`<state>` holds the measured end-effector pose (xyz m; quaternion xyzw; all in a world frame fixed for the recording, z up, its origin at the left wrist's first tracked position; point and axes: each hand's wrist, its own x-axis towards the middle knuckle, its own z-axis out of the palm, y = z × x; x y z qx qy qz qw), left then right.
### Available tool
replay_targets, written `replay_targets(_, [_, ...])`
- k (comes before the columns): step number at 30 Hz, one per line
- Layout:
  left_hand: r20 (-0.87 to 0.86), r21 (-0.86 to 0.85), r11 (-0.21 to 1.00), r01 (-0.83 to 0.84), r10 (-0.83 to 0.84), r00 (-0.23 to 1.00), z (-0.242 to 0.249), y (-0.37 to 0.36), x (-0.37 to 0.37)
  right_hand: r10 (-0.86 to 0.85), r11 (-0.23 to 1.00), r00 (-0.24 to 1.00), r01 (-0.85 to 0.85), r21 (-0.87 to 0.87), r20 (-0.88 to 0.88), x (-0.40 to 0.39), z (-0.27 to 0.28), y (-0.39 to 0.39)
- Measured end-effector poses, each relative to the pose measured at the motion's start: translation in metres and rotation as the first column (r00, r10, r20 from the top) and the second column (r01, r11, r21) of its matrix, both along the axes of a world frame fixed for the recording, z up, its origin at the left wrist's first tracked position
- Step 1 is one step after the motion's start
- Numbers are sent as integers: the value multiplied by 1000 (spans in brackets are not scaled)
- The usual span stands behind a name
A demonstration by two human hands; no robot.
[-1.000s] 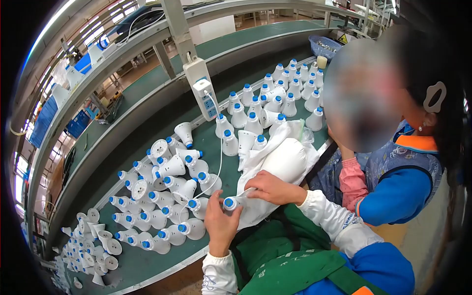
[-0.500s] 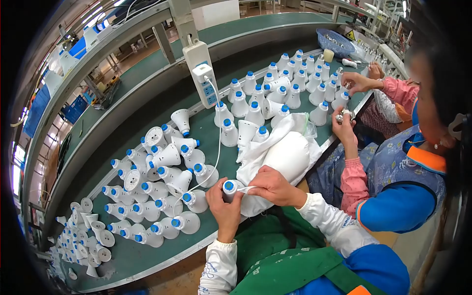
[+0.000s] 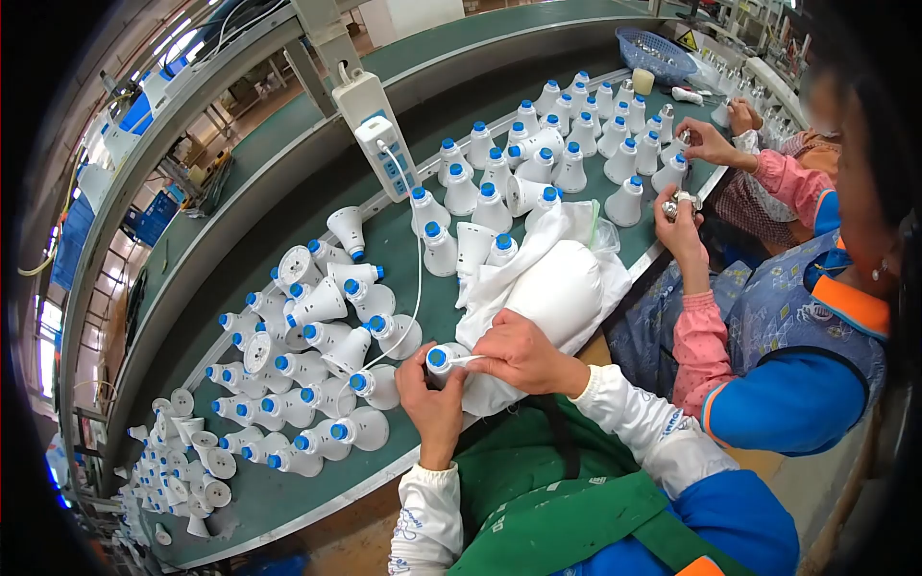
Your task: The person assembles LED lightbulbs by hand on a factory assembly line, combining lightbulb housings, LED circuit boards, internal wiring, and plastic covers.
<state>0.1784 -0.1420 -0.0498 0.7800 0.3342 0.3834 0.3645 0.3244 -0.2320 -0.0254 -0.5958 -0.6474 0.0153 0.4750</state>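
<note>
Left hand [image 3: 429, 398] grips a cone [image 3: 440, 360] beside the cloth [image 3: 557, 288]

In the head view, the cone sits just to the left of the cloth, its blue end turned up towards the camera and its wide end hidden. The left hand is clamped on it, thumb and fingers around its sides. The right hand [image 3: 523, 353], over the cloth's near edge, has thumb and finger together on a thin white strip [image 3: 468, 359] that reaches the cone; whether the strip is part of the cloth, I cannot tell.

To the left of the cloth, many loose cones [image 3: 318, 302] lie tipped on the green surface [image 3: 307, 509], with a smaller-looking heap [image 3: 187, 461] farther left. Beyond the cloth, standing cones [image 3: 491, 211] crowd together, a few tipped among them. Beyond and to the left of the cloth hangs a power strip [image 3: 351, 96], its white cable [image 3: 419, 259] running down among the loose cones. Far beyond the cloth is a blue basket [image 3: 658, 58]. To the right of the cloth, a co-worker's hand [image 3: 679, 230] holds shiny metal parts [image 3: 680, 204].
</note>
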Motion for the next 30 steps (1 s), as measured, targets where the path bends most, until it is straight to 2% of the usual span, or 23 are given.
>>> replay_targets(7, [11, 40, 999, 12, -12, 1000, -1, 1, 0, 51, 998, 999, -51, 23, -13, 0, 0, 3])
replay_targets(13, [-11, 36, 999, 2, -1, 1000, 1, 1, -1, 42, 999, 995, -43, -8, -91, -3, 7, 2])
replay_targets(18, [-6, 39, 999, 14, -14, 1000, 3, 1, 0, 13, 1000, 997, -13, 5, -74, -2, 5, 5])
replay_targets(24, [-12, -46, 999, 22, -22, 1000, 7, -1, 0, 42, 999, 995, -40, 22, -86, -1, 5, 5])
replay_targets(30, [-11, -79, 988, 134, -136, 991, 3, 7, -4, 45, 999, 997, -43, 23, -68, 2, 5, 5])
